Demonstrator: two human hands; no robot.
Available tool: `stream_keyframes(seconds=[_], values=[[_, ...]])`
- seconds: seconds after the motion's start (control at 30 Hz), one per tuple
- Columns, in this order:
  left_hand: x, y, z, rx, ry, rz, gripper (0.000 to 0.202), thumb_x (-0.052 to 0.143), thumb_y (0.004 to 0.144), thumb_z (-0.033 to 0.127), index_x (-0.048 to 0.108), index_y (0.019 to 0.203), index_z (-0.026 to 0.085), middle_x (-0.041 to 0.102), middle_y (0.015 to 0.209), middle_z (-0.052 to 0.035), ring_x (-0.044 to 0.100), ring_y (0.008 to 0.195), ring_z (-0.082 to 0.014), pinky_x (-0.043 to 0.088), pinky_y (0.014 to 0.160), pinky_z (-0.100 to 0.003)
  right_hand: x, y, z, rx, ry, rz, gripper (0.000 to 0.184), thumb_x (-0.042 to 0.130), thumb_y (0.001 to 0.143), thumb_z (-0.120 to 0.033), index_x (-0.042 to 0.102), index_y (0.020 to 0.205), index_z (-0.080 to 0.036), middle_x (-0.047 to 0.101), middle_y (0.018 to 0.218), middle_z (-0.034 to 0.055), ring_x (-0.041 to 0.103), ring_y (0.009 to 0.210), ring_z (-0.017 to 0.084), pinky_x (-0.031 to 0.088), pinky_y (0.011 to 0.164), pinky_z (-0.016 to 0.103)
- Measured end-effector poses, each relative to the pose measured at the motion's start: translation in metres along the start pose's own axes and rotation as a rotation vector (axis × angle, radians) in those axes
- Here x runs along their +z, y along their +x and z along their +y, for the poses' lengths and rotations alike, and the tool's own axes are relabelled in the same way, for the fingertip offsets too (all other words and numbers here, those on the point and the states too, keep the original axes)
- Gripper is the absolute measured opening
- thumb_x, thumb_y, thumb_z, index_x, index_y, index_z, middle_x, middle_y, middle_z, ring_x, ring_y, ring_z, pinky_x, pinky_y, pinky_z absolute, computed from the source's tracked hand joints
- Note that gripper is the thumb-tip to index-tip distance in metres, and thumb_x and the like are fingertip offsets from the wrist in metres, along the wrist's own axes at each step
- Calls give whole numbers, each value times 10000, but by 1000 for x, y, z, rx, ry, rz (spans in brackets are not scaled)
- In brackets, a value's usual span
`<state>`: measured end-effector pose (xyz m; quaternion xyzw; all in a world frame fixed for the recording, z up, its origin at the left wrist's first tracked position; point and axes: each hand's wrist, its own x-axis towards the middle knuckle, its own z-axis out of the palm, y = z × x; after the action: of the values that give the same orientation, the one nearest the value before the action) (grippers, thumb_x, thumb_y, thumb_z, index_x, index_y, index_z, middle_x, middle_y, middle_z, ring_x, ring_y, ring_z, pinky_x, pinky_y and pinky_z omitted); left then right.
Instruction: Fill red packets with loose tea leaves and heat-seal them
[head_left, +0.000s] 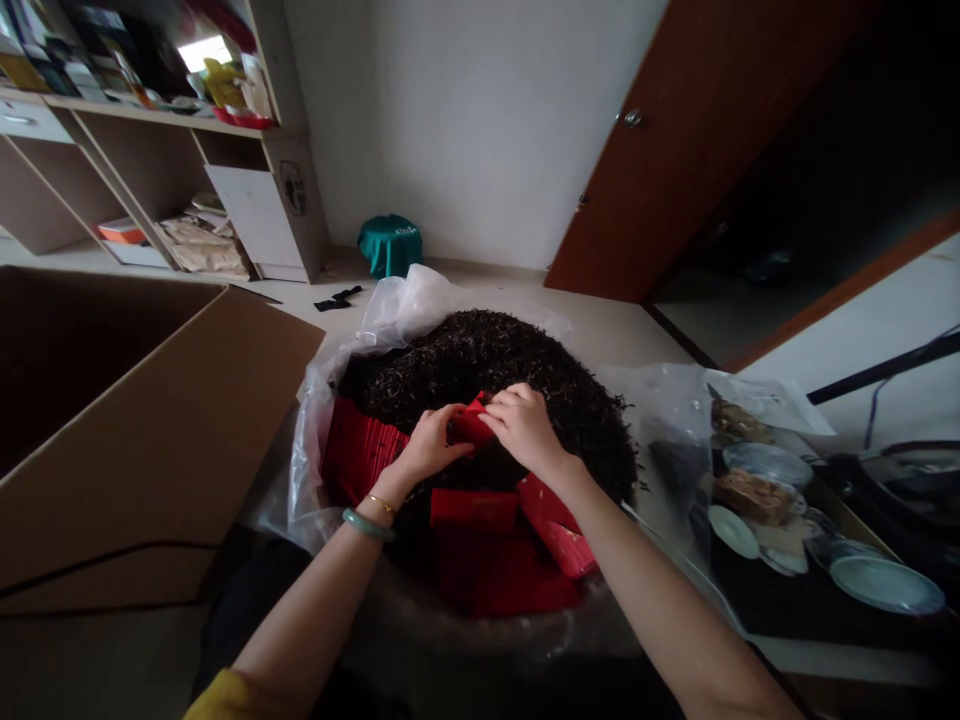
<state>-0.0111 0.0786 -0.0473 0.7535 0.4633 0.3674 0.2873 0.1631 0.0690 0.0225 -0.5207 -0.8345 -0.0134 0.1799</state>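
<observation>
A big heap of dark loose tea leaves (487,360) fills a clear plastic bag (390,310) in front of me. Both hands meet over the heap on one small red packet (471,420). My left hand (431,445) pinches its left side. My right hand (521,425) grips its right top edge with curled fingers. More red packets lie around: a row (360,450) stands at the left inside the bag, and flat ones (487,550) lie near my wrists.
A large open cardboard box (150,420) stands at the left. Plates and dishes (885,585) sit on a dark tray at the right. Shelves (150,150), a green stool (390,245) and a brown door (675,150) stand behind.
</observation>
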Motion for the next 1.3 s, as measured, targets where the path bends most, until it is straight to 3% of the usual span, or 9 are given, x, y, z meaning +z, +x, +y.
stream_keyframes(seconds=[0.13,0.23,0.3,0.5,0.67,0.73,0.87,1.07,1.3], values=[[1,0,1,-82,-211,-134,386,746,670,288,643,1009,134,667,772,2,587,678,-155,451,643,-256,-19,-6,13,-14,154,25,194,541,904,-232,734,928,-244,735,973,53,588,1078,226,310,1036,486],[4,-3,8,-91,-176,-159,312,772,631,332,662,841,130,573,637,48,483,586,-114,376,560,-219,-27,-15,14,-8,200,-26,205,536,903,-265,715,1000,-237,708,1093,79,599,1106,223,304,1057,489],[7,-7,15,-87,-125,-147,267,774,623,324,646,761,135,517,602,61,428,572,-100,336,539,-211,-27,-22,12,-2,189,-49,179,595,871,-310,719,961,-217,714,1057,86,608,1080,231,329,1043,474],[17,-16,33,-80,-312,-193,308,734,686,350,640,885,134,597,729,28,479,645,-117,394,606,-223,-22,-40,4,-96,153,-43,185,583,890,-273,715,777,-210,729,813,50,593,1027,233,333,1031,471],[20,-19,38,-100,-435,-147,326,725,705,365,651,913,125,646,787,-11,543,720,-152,437,650,-238,-30,-45,-1,-126,137,98,176,633,855,-311,713,993,-236,735,922,56,576,1063,244,312,1051,488],[18,-20,40,-106,-393,-128,310,732,691,350,656,890,125,640,755,-5,534,696,-146,423,627,-230,-33,-46,-2,-119,146,56,201,655,838,-334,710,1010,-247,734,972,56,562,1110,258,303,1053,501],[17,-22,45,-109,-261,-139,226,729,676,325,616,728,136,567,632,46,451,603,-100,351,554,-199,-34,-48,-4,-141,202,-105,132,605,876,-300,721,872,-238,737,933,46,586,1086,235,328,1037,485],[16,-23,49,-116,-255,-99,299,761,661,393,616,736,142,570,639,51,459,607,-105,354,562,-205,-49,-50,-1,-158,189,97,134,632,852,-264,720,950,-240,740,926,48,588,1068,243,336,1044,489],[14,-25,52,-99,-184,-102,262,757,673,362,621,713,142,564,612,59,441,587,-92,328,552,-196,-44,-55,-3,-216,54,-31,117,615,861,-205,702,782,-202,708,765,39,586,993,229,322,1051,502]])
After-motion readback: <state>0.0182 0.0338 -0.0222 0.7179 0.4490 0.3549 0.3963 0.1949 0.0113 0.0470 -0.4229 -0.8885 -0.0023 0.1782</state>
